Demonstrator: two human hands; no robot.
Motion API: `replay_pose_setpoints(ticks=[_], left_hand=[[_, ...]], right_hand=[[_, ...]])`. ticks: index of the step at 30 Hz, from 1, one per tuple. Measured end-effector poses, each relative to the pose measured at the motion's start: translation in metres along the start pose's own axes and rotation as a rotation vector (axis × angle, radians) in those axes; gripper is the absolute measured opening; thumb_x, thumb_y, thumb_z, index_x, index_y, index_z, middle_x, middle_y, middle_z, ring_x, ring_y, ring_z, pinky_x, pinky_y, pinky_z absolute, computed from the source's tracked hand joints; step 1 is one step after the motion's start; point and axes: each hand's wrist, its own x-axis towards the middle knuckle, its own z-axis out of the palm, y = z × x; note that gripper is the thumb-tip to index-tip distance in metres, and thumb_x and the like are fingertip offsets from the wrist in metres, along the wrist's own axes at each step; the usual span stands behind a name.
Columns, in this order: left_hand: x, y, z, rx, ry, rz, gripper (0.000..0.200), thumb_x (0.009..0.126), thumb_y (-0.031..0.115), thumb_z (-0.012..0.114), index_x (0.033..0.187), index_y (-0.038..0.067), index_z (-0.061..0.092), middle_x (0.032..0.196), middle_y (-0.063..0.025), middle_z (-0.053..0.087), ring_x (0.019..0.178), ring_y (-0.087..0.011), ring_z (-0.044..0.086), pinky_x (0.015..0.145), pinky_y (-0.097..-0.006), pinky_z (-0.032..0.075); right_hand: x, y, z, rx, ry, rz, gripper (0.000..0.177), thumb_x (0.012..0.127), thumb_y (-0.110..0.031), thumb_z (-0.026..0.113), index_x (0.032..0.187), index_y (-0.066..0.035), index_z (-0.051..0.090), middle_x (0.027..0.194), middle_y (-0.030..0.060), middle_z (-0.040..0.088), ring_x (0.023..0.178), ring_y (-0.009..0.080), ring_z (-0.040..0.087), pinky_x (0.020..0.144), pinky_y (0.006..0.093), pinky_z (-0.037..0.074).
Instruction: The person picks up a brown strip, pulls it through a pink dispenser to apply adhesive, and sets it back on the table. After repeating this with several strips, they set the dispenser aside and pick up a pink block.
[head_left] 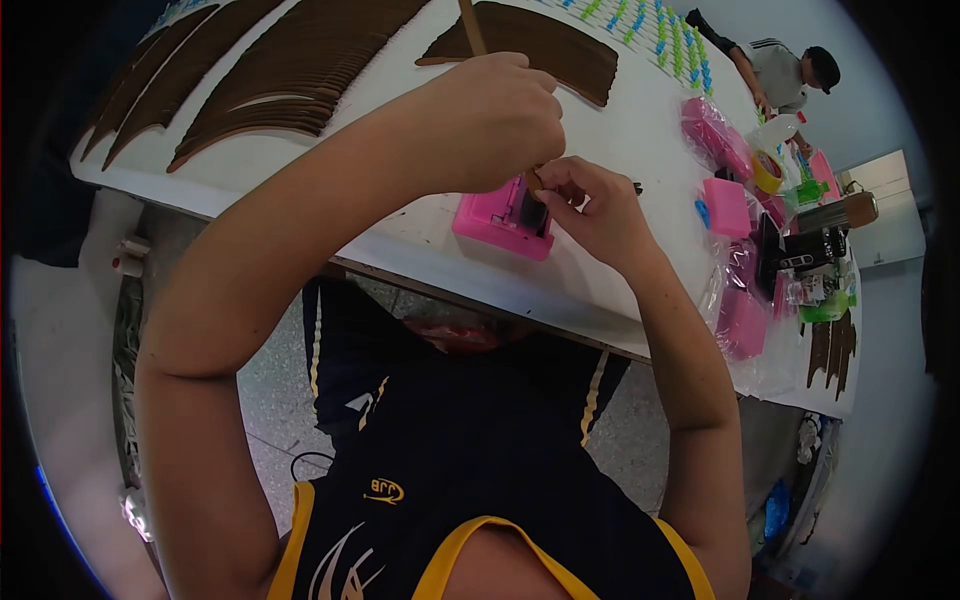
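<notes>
My left hand (490,122) is closed in a fist round a thin brown strip (473,27), which sticks out above it toward the far side of the table. Just below, a pink plastic device (500,226) with a dark part in its top rests near the table's front edge. My right hand (592,205) is at the device's right side, thumb and fingers pinched on a small brown piece (535,184). Whether that piece belongs to the same strip is hidden by my left hand. Beyond both hands lies a dark brown fanned stack of strips (530,45).
More fanned brown strips (290,80) cover the table's left. Rows of small blue and green pieces (640,35) lie at the back. Pink blocks in clear plastic (728,205), a yellow tape roll (768,170) and bottles crowd the right. Another person (785,75) works at the far right.
</notes>
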Motion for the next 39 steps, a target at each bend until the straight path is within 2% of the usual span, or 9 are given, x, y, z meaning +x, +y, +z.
replay_pose_setpoints(ticks=[4,6,8,15,18,21,31,36,39], left_hand=[[-0.015,-0.001,0.019,-0.078,0.052,-0.015,0.008,0.078,0.004,0.076,0.082,0.011,0.078,0.082,-0.0014,0.069,0.091,-0.0212,0.066,0.084,-0.0370,0.053],[-0.023,0.001,0.034,-0.123,0.123,-0.045,0.010,0.078,0.003,0.075,0.083,0.011,0.079,0.082,-0.0026,0.070,0.092,-0.0224,0.069,0.081,-0.0389,0.058],[-0.029,0.003,0.050,-0.157,0.166,-0.042,0.011,0.078,0.003,0.075,0.085,0.011,0.079,0.083,-0.0025,0.070,0.091,-0.0222,0.069,0.080,-0.0380,0.059],[-0.033,0.018,0.076,-0.267,0.295,-0.081,0.013,0.077,0.005,0.075,0.088,0.012,0.079,0.083,-0.0021,0.069,0.090,-0.0217,0.068,0.077,-0.0364,0.058],[-0.033,0.018,0.079,-0.299,0.258,-0.074,0.023,0.074,0.002,0.078,0.096,0.011,0.078,0.088,-0.0044,0.069,0.091,-0.0245,0.068,0.074,-0.0389,0.058],[-0.033,0.019,0.078,-0.270,0.290,-0.087,0.014,0.077,0.007,0.076,0.089,0.013,0.078,0.086,-0.0022,0.069,0.089,-0.0219,0.069,0.073,-0.0367,0.058],[-0.032,0.021,0.081,-0.296,0.272,-0.090,0.016,0.077,0.007,0.077,0.092,0.014,0.079,0.087,-0.0044,0.070,0.090,-0.0239,0.070,0.071,-0.0383,0.058],[-0.030,0.025,0.085,-0.340,0.320,-0.087,0.018,0.076,0.006,0.077,0.094,0.012,0.079,0.086,-0.0051,0.069,0.091,-0.0251,0.070,0.073,-0.0389,0.059],[-0.029,0.027,0.086,-0.365,0.309,-0.094,0.019,0.076,0.006,0.077,0.094,0.012,0.079,0.086,-0.0053,0.070,0.091,-0.0255,0.070,0.074,-0.0395,0.059]], right_hand=[[-0.007,0.004,-0.006,-0.068,-0.012,0.009,0.018,0.091,-0.004,0.076,0.109,-0.005,0.074,0.091,0.0068,0.076,0.073,0.0204,0.069,0.067,0.0319,0.057],[-0.011,0.006,-0.009,-0.106,-0.026,0.029,0.019,0.091,-0.003,0.076,0.109,-0.006,0.074,0.091,0.0069,0.076,0.074,0.0208,0.070,0.067,0.0321,0.057],[-0.016,0.008,-0.010,-0.159,-0.005,-0.056,0.019,0.090,-0.003,0.075,0.109,-0.007,0.076,0.096,0.0077,0.076,0.080,0.0216,0.071,0.066,0.0328,0.058],[-0.025,0.010,-0.021,-0.200,-0.035,-0.052,0.021,0.089,0.000,0.073,0.108,-0.008,0.079,0.100,0.0069,0.076,0.088,0.0229,0.074,0.066,0.0333,0.061],[-0.027,0.011,-0.023,-0.194,-0.034,-0.045,0.020,0.089,0.000,0.073,0.107,-0.008,0.079,0.100,0.0066,0.076,0.089,0.0228,0.074,0.067,0.0334,0.062],[-0.026,0.011,-0.022,-0.201,-0.033,-0.049,0.020,0.089,0.000,0.073,0.106,-0.008,0.079,0.100,0.0067,0.076,0.089,0.0226,0.074,0.067,0.0336,0.061],[-0.032,0.012,-0.028,-0.207,-0.034,-0.033,0.020,0.089,0.001,0.072,0.105,-0.009,0.079,0.097,0.0064,0.076,0.086,0.0223,0.073,0.068,0.0343,0.061],[-0.059,0.024,-0.055,-0.253,-0.002,-0.035,0.019,0.089,0.001,0.072,0.104,-0.009,0.079,0.095,0.0063,0.075,0.087,0.0224,0.072,0.067,0.0333,0.060],[-0.088,0.032,-0.084,-0.319,-0.022,0.046,0.020,0.087,0.003,0.072,0.102,-0.008,0.078,0.093,0.0069,0.074,0.086,0.0226,0.070,0.066,0.0338,0.058]])
